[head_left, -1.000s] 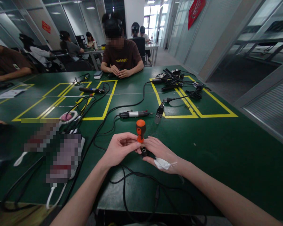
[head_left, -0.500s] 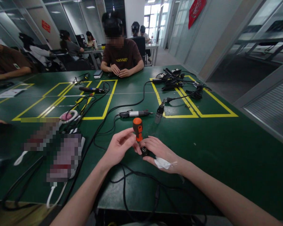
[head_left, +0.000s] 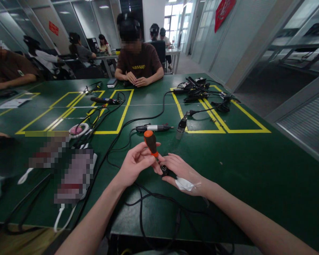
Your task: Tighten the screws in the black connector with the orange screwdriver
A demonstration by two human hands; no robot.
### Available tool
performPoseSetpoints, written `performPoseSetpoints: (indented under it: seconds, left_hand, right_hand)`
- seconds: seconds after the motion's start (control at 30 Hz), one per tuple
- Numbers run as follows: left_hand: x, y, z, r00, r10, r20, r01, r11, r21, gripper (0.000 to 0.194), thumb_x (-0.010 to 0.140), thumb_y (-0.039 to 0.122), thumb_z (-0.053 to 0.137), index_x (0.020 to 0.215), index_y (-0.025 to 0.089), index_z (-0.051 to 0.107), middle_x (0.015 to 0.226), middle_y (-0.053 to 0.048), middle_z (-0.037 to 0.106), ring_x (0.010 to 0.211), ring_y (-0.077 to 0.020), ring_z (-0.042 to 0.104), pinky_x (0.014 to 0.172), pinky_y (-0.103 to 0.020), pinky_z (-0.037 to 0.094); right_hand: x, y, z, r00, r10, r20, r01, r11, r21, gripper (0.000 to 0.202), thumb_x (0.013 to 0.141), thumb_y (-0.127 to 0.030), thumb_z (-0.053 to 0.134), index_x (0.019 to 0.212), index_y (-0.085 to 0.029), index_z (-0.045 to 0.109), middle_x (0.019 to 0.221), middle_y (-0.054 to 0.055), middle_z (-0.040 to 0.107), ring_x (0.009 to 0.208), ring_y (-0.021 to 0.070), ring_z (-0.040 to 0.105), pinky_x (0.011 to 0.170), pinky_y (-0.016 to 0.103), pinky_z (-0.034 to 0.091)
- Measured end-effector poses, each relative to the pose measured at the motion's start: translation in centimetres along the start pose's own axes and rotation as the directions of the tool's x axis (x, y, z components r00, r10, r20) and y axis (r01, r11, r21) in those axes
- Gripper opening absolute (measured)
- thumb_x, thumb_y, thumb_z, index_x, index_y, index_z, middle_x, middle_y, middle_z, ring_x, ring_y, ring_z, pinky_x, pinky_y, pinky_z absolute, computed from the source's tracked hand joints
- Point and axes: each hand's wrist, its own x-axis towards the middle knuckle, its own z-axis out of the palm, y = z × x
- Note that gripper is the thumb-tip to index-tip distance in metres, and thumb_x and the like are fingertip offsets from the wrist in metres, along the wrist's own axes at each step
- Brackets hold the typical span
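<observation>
My left hand (head_left: 138, 164) is closed round the lower part of a screwdriver (head_left: 150, 142) with an orange and dark handle. The handle points up and leans to the left. Beside it my right hand (head_left: 179, 171), with a white patch near the thumb, grips a small black cylindrical part (head_left: 164, 169) with a metal ring at its top. The screwdriver's tip is hidden among the fingers. Beyond the hands lie a silver and black electric screwdriver (head_left: 152, 128) and, to its right, a black and clear cylindrical piece (head_left: 181, 126).
Black cables (head_left: 159, 195) run under and left of my hands on the green table (head_left: 244, 170). Blurred phones (head_left: 76, 173) and a tape roll (head_left: 79, 130) lie left. A heap of black cables (head_left: 195, 88) lies back right. A person (head_left: 139, 63) sits opposite.
The screwdriver has turned, its handle tipping to the left and toward my left hand. The fingers of my left hand have shifted round it. My right hand stays on the black part.
</observation>
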Motion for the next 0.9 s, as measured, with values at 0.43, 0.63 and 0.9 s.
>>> performPoseSetpoints:
  seconds: [0.43,0.63,0.9]
  left_hand:
    - [-0.1,-0.2,0.0,1.000,0.020,0.021,-0.019,0.999,-0.042,0.036,0.089,0.035,0.077,0.113,0.018,0.057,0.092,-0.008,0.081,0.061,-0.0182,0.075,0.065,-0.029,0.059]
    - [0.0,0.2,0.3,1.000,-0.026,-0.012,0.025,0.999,-0.048,0.036,0.091,0.042,0.073,0.109,0.011,0.068,0.095,-0.013,0.081,0.063,-0.0184,0.075,0.066,-0.029,0.057]
    - [-0.2,-0.2,-0.1,0.999,-0.002,0.044,0.007,0.992,-0.126,0.028,0.097,0.042,0.063,0.111,0.018,0.057,0.094,-0.009,0.082,0.066,-0.0214,0.077,0.065,-0.030,0.056]
  right_hand:
    - [0.1,-0.2,-0.4,0.999,0.017,0.028,-0.017,1.000,0.011,0.031,0.094,-0.024,0.067,0.125,-0.021,0.059,0.137,0.016,0.067,0.131,0.0305,0.062,0.117,0.060,0.040]
    - [0.2,-0.2,-0.4,0.999,0.022,0.034,-0.023,1.000,0.008,0.031,0.094,-0.025,0.069,0.124,-0.020,0.060,0.136,0.016,0.068,0.130,0.0299,0.062,0.117,0.060,0.040]
    - [0.3,-0.5,-0.9,0.998,0.023,0.059,-0.023,1.000,-0.001,0.023,0.095,-0.024,0.067,0.117,-0.020,0.064,0.133,0.015,0.069,0.129,0.0295,0.063,0.117,0.059,0.042]
